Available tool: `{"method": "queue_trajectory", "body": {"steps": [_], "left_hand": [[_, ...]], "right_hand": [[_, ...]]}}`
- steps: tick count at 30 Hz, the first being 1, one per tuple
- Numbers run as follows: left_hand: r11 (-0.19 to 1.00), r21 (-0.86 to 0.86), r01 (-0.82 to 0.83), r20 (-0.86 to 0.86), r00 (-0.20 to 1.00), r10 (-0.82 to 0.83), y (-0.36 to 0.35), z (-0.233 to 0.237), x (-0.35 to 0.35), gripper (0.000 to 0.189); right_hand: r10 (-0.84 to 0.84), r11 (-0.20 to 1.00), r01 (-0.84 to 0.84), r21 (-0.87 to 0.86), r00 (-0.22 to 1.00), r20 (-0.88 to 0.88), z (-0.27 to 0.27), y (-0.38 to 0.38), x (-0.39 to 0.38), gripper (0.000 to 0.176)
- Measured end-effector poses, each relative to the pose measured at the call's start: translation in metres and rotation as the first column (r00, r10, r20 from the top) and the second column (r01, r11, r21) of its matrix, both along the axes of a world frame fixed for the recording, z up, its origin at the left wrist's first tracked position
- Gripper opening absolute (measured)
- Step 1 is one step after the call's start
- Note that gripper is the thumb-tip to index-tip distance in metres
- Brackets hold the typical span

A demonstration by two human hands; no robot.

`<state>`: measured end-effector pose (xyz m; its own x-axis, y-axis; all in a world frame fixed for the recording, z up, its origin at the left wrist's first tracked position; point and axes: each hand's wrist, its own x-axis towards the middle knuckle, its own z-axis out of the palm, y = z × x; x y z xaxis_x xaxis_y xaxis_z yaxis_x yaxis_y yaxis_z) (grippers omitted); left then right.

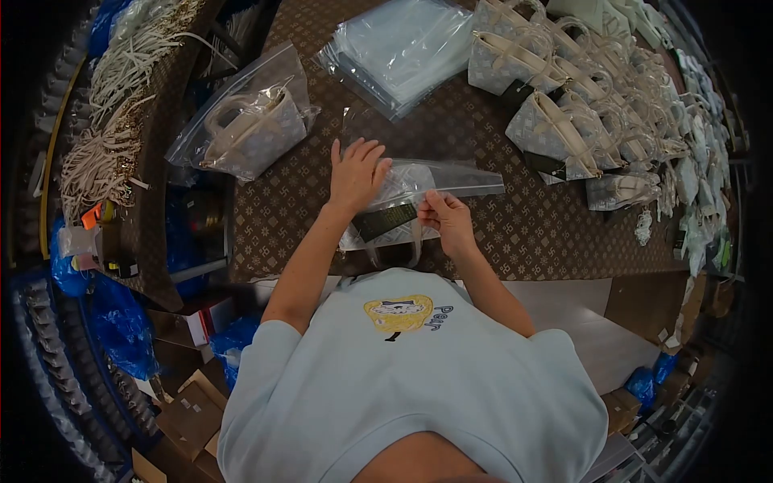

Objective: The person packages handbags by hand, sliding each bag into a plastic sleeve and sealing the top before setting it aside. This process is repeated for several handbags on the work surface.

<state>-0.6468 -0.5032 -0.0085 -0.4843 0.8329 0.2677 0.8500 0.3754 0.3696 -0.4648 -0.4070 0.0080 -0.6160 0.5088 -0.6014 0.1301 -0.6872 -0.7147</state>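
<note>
A pale patterned handbag (398, 233) lies in front of me on the brown patterned table, handles toward my body. A dark tag (385, 223) rests on it. The far part of the handbag is inside a clear plastic zip bag (471, 182), its opening edge running across to the right. My left hand (358, 173) lies on the plastic at the left, fingers spread and stretched out. With thumb and fingers pinched, my right hand (445, 219) grips the near edge of the plastic bag, just right of the tag.
A bagged handbag (254, 133) sits at left. Behind stands a stack of clear plastic bags (398, 52). Many similar handbags (555, 133) crowd the right side. Bundles of beige straps (101, 153) hang over a side bench at left. Cardboard boxes (192, 414) are below the table.
</note>
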Motion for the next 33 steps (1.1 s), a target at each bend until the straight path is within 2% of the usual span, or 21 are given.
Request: {"method": "queue_trajectory", "body": {"steps": [1, 2, 3, 4, 5, 8, 12, 14, 17, 19, 20, 22, 27, 30, 32, 33], "left_hand": [[0.982, 0.174, 0.071, -0.033, 0.997, -0.066, 0.0, 0.008, 0.0, 0.033], [0.981, 0.18, 0.073, -0.037, 0.997, -0.068, 0.001, 0.025, 0.004, 0.033], [0.966, 0.188, 0.175, 0.015, 0.983, -0.181, -0.001, 0.048, 0.017, 0.032], [0.941, 0.201, 0.272, 0.068, 0.955, -0.29, -0.003, 0.06, 0.028, 0.033], [0.942, 0.203, 0.268, 0.067, 0.956, -0.286, -0.004, 0.06, 0.033, 0.033], [0.954, 0.18, 0.242, 0.102, 0.959, -0.262, -0.008, 0.059, 0.036, 0.032], [0.952, 0.185, 0.243, 0.251, 0.925, -0.285, -0.011, 0.056, 0.023, 0.017], [0.951, 0.182, 0.248, 0.295, 0.909, -0.294, -0.013, 0.057, 0.018, 0.012], [0.947, 0.182, 0.264, 0.317, 0.896, -0.31, -0.013, 0.06, 0.016, 0.006], [0.948, 0.231, 0.219, 0.183, 0.947, -0.263, -0.011, 0.057, 0.017, 0.005], [0.946, 0.236, 0.221, 0.178, 0.948, -0.265, -0.009, 0.057, 0.018, 0.005], [0.929, 0.259, 0.266, -0.023, 0.963, -0.269, -0.006, 0.058, 0.02, 0.003], [0.908, 0.321, 0.27, -0.105, 0.963, -0.249, -0.004, 0.059, 0.024, 0.005], [0.881, 0.405, 0.243, -0.125, 0.97, -0.21, 0.0, 0.075, 0.029, 0.006], [0.858, 0.46, 0.23, -0.145, 0.972, -0.183, 0.0, 0.089, 0.026, 0.006], [0.884, 0.422, 0.202, -0.16, 0.976, -0.147, 0.002, 0.096, 0.021, 0.008]], "right_hand": [[-0.045, 0.998, 0.047, 0.04, 0.998, -0.046, -0.003, -0.002, -0.002, 0.019], [-0.086, 0.992, 0.094, 0.081, 0.992, -0.097, -0.005, -0.003, -0.006, 0.019], [-0.087, 0.992, 0.095, 0.082, 0.992, -0.093, -0.006, -0.004, -0.009, 0.019], [-0.116, 0.986, 0.135, 0.099, 0.978, -0.174, -0.008, -0.006, -0.012, 0.018], [-0.137, 0.978, 0.171, 0.115, 0.956, -0.259, -0.008, -0.007, -0.017, 0.019], [-0.147, 0.967, 0.193, 0.168, 0.957, -0.251, 0.005, -0.015, -0.026, 0.021], [-0.154, 0.952, 0.219, 0.216, 0.946, -0.284, -0.006, -0.015, -0.033, 0.023], [-0.107, 0.94, 0.166, 0.297, 0.973, -0.207, -0.005, -0.014, -0.03, 0.026], [-0.056, 0.95, 0.103, 0.294, 0.985, -0.166, -0.001, -0.011, -0.025, 0.02], [-0.041, 0.951, 0.081, 0.298, 0.99, -0.137, 0.015, -0.015, -0.027, 0.017], [-0.026, 0.953, 0.057, 0.298, 0.994, -0.108, 0.022, -0.016, -0.028, 0.015], [-0.03, 0.958, 0.063, 0.28, 0.992, -0.123, 0.022, -0.018, -0.029, 0.013], [-0.003, 0.956, 0.038, 0.291, 0.993, -0.119, 0.012, -0.014, -0.033, 0.013], [-0.07, 0.969, 0.112, 0.218, 0.979, -0.194, 0.013, -0.012, -0.035, 0.014], [0.003, 0.98, 0.002, 0.2, 1.0, -0.024, 0.017, -0.007, -0.035, 0.02], [0.015, 0.977, -0.009, 0.211, 1.0, -0.025, 0.024, 0.0, -0.034, 0.02]]}}
